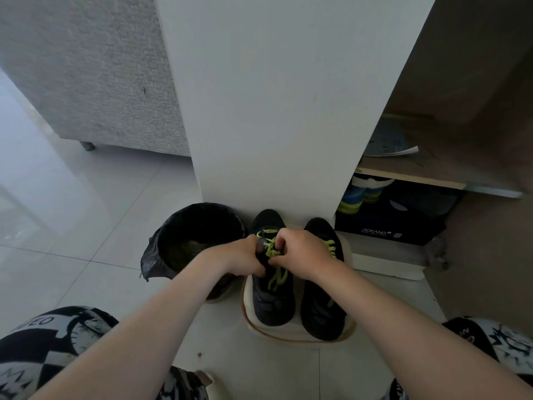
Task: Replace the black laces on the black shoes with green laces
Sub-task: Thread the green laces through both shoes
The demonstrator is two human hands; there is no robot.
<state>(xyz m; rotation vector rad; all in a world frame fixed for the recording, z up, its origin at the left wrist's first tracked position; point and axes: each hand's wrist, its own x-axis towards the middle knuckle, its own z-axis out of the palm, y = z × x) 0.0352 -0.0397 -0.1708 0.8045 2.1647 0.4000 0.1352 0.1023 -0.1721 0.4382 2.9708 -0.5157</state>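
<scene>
Two black shoes stand side by side on a cream mat (300, 337) against a white cabinet panel. The left shoe (272, 301) carries a green lace (275, 277) through its eyelets, with loose loops near the top. My left hand (245, 259) grips the shoe's left edge and pinches the lace there. My right hand (302, 252) pinches the green lace at the shoe's tongue, fingers curled. The right shoe (321, 310) also shows a green lace (331, 246), partly hidden behind my right hand.
A bin lined with a black bag (193, 241) stands just left of the shoes. Right of the white panel (274, 111) an open cabinet holds a dark shoebox (395, 226), blue-yellow shoes (356, 197) and a shelf with papers. A grey sofa (95, 76) stands far left on the tiled floor.
</scene>
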